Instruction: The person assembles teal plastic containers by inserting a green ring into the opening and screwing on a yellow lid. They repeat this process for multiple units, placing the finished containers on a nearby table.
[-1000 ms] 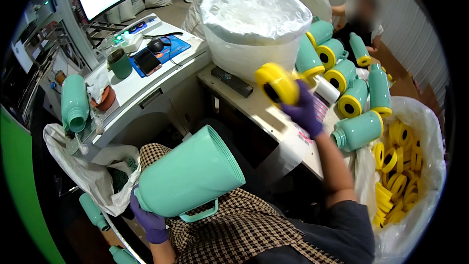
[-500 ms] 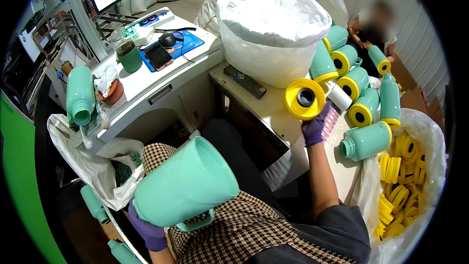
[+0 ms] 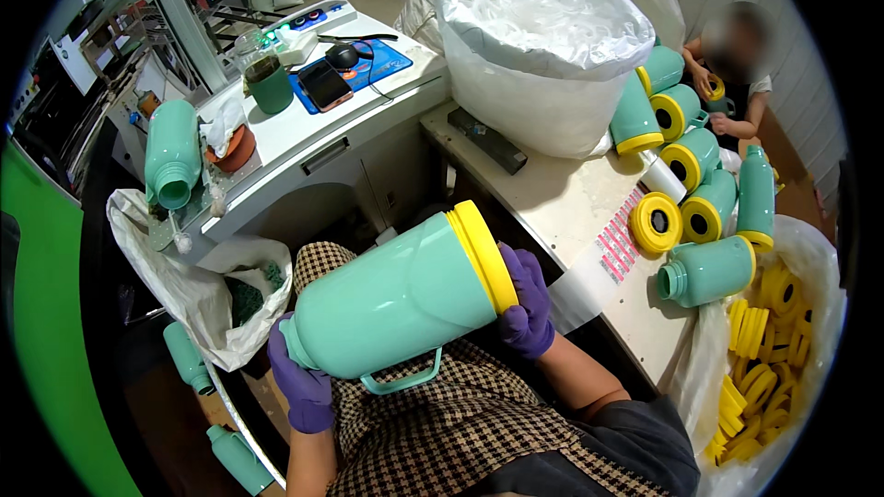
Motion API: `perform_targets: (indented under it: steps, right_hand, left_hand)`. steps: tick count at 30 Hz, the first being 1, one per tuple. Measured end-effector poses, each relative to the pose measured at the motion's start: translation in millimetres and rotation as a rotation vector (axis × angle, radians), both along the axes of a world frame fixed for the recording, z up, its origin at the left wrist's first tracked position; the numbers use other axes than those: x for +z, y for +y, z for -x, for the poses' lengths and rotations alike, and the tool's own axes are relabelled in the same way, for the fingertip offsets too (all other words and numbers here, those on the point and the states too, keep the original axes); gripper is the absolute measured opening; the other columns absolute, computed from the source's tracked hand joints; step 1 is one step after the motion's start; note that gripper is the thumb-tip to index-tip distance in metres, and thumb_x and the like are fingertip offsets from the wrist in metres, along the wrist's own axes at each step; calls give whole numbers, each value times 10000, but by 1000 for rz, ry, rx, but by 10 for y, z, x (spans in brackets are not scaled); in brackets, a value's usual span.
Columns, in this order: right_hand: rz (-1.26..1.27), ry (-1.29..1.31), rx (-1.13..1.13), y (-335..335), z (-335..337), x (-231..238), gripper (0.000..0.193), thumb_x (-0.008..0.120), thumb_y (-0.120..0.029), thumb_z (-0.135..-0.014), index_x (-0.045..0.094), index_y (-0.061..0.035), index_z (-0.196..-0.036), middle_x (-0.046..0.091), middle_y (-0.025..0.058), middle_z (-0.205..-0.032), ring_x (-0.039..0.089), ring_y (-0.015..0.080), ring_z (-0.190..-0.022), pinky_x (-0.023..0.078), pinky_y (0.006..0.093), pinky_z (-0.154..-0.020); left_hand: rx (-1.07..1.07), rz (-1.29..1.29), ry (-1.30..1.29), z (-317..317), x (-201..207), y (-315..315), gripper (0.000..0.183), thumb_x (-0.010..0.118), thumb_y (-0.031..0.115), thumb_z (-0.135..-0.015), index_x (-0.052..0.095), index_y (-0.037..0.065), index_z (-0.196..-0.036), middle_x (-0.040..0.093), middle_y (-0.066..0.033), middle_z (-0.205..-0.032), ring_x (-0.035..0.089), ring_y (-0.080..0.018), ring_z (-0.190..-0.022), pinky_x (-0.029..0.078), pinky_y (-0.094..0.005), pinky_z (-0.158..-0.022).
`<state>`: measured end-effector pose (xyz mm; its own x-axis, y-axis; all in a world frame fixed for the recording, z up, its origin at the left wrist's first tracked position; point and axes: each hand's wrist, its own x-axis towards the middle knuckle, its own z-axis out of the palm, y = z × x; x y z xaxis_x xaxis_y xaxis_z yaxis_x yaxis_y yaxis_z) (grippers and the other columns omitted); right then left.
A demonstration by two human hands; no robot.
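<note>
A mint-green jug body [image 3: 396,294] with a loop handle lies tilted across my lap. My left hand [image 3: 302,382] is closed round its narrow neck end at the lower left. A yellow base ring [image 3: 482,256] sits on the wide end, and my right hand [image 3: 528,304] grips its edge, fingers curled and partly hidden behind it. Another yellow base [image 3: 657,223] with a black centre lies on the bench to the right, beside a sheet of red-and-white labels [image 3: 619,237]. Both hands wear purple gloves.
Green jugs with yellow bases [image 3: 707,271] crowd the right side of the bench [image 3: 543,212]. A bag [image 3: 773,377] holds loose yellow parts. A large white bag [image 3: 534,101] of translucent rings stands behind. At left, a desk carries a phone [image 3: 325,86]. Another person [image 3: 727,74] works at far right.
My right hand has brought a yellow base from over the bench to the jug's wide end. Another yellow base now shows on the bench. The jug has turned and moved right.
</note>
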<state>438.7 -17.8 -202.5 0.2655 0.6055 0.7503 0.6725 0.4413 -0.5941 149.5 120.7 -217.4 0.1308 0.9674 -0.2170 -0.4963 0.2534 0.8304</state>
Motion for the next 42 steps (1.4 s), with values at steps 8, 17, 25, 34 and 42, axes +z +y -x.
perform_targets:
  steps: [8,17,25,34,42]
  right_hand:
    - [37,95,76,-201,139,-43,683,434,-485,-1052,496,82,-1428,605,230,-1237,621,311,-1003,502,389,-904]
    - [113,352,205,-112,-144,0,552,538,-229,-1006,401,-19,-1498,517,175,-1370,474,288,-1283,372,386,-1062]
    - [68,570,31,68,-288,233,635,325,-345,-1084,194,15,-1591,301,189,-1620,270,285,-1520,133,416,-1266]
    - [485,811,230,-352,-116,-48,1069,775,-497,-853,180,-22,-1604,315,142,-1604,318,237,-1465,251,377,-1209]
    - [-260,1195,60,-1041,-793,-351,597,603,-390,-1005,434,-93,-1495,530,79,-1471,517,240,-1334,396,391,-1155]
  left_hand:
    - [-14,-722,721,62,128,-52,283,413,276,-1067,554,40,-1136,601,-46,-997,581,-142,-910,479,-284,-828]
    - [-122,-676,597,321,131,-126,313,402,277,-1048,521,25,-1191,588,-66,-1054,593,-147,-966,502,-300,-868]
    - [30,-718,644,156,358,-221,451,541,367,-942,526,-18,-1177,594,-106,-1054,599,-203,-938,487,-326,-846]
    - [-21,-890,575,-235,491,-152,368,511,214,-921,557,-11,-1209,554,-122,-1170,535,-250,-1075,410,-399,-1018]
    - [-274,-763,-96,-738,666,-267,429,527,281,-994,540,17,-1333,572,-152,-1291,566,-282,-1192,442,-440,-1071]
